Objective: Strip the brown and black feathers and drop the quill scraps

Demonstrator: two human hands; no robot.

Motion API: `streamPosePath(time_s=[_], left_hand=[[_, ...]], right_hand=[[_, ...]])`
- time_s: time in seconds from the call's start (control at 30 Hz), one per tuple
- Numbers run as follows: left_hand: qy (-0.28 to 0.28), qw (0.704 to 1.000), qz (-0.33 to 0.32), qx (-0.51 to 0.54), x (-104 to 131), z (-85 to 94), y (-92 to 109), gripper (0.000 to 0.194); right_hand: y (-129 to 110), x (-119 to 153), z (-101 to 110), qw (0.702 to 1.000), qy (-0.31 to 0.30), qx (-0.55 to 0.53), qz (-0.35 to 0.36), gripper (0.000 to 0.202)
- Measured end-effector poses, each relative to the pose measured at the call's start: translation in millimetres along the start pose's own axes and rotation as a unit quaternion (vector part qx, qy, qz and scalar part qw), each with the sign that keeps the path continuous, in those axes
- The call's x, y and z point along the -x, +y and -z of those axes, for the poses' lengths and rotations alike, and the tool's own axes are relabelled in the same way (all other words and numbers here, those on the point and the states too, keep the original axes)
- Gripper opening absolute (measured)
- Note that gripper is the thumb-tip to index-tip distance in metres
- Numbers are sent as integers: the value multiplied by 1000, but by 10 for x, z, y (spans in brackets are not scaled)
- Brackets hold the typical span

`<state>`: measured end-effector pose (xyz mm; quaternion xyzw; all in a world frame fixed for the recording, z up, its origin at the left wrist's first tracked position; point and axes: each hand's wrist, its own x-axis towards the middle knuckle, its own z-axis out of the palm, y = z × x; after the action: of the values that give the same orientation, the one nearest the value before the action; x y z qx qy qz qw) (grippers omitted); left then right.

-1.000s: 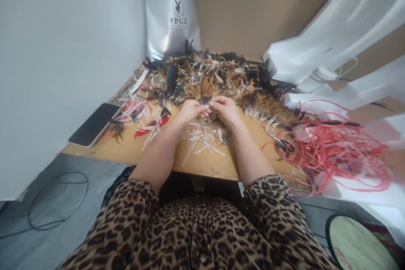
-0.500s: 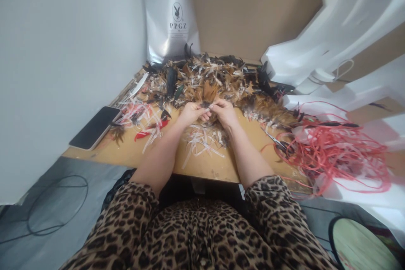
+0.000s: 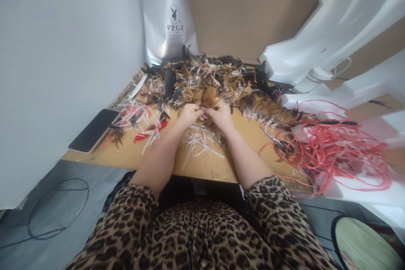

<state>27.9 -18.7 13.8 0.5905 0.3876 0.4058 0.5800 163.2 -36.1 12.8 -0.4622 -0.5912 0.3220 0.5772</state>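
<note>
My left hand (image 3: 190,115) and right hand (image 3: 223,115) pinch a fanned brown feather bunch (image 3: 209,97) mid-frame; I can't tell if it's finished. Beyond, a mottled brown-and-white feather heap (image 3: 218,76) lies loose. Thin white strips (image 3: 200,142) litter the near centre; tangled pinkish-red plastic ribbon (image 3: 344,152) crowds black-handled scissors (image 3: 271,136), right.

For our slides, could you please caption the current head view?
Left hand and right hand pinch brown feathers beside a brown-and-black feather heap.
</note>
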Motion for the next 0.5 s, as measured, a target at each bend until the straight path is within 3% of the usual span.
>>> streamPosePath(time_s=[0.23, 0.5], left_hand=[[-22, 1000, -1, 21, 17, -15, 15, 11], [-37, 999, -1, 17, 0, 39, -12, 17]], right_hand=[[83, -25, 12, 999, 20, 16, -22, 28], [11, -1, 7, 996, -23, -57, -71, 31]])
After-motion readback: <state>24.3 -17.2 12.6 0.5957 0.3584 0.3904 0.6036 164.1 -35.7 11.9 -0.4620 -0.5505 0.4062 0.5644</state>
